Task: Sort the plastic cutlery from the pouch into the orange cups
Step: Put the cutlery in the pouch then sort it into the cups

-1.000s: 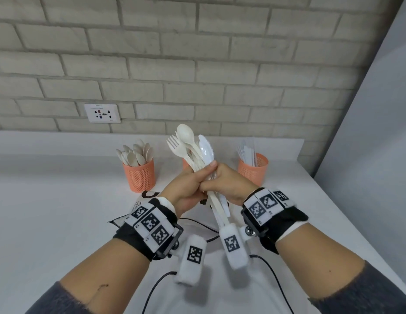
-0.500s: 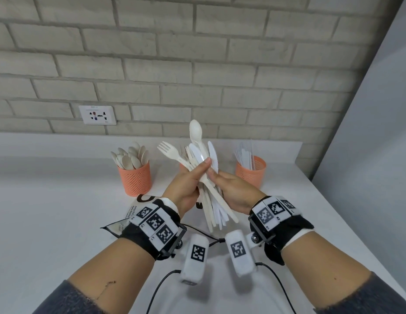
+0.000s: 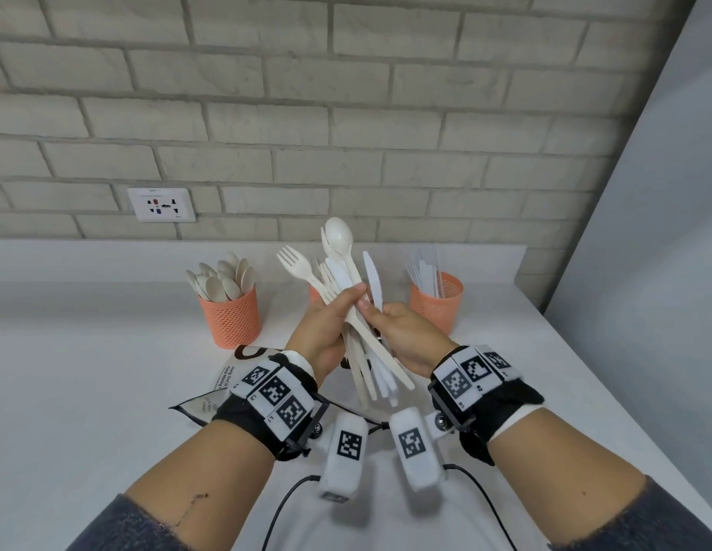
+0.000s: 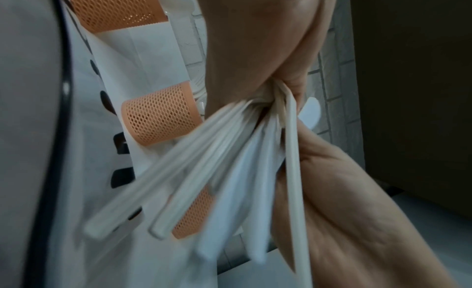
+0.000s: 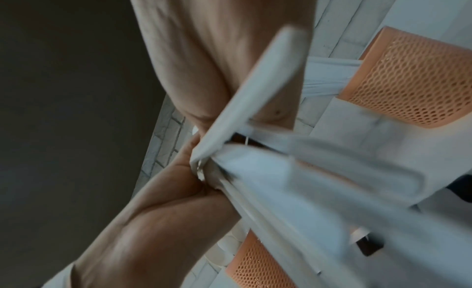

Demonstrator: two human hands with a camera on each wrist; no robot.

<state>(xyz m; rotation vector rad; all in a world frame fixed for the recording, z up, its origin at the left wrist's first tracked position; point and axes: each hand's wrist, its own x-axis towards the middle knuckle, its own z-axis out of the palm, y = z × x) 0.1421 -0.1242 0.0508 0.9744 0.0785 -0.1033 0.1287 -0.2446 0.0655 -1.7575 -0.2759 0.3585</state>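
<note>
**Inspector:** What did the left hand [image 3: 326,332] have hold of?

**Assistant:** Its fingers and thumb were curled round a fanned bundle of white and cream plastic cutlery [image 3: 360,351], gripped near mid-length. A cream fork [image 3: 297,266], a cream spoon [image 3: 338,234] and a white serrated knife [image 3: 373,280] stood out above the fist; the handles splayed below it. The bundle was held in the air above the white counter [image 3: 88,371], in front of the middle cup.

**Inspector:** And the right hand [image 3: 406,336]?

**Assistant:** Its thumb and fingertips were closed in a pinch on one cream handle in that bundle, touching the left hand's fingertips. Which piece that handle belonged to could not be told; both wrist views were blurred.

**Inspector:** The cups?

**Assistant:** Three orange mesh plastic cups stood in a row by the brick wall [image 3: 346,113]. Taking the middle orange cup [image 3: 314,294] as reference, largely hidden behind the bundle: the left orange cup [image 3: 231,322], to its left, held cream spoons, bowls up. The right orange cup [image 3: 438,302], to its right, held white knives.

**Inspector:** The pouch?

**Assistant:** A printed paper pouch [image 3: 227,385] lay flat on the counter, nearer the person than the middle cup, partly under the left wrist.
</note>
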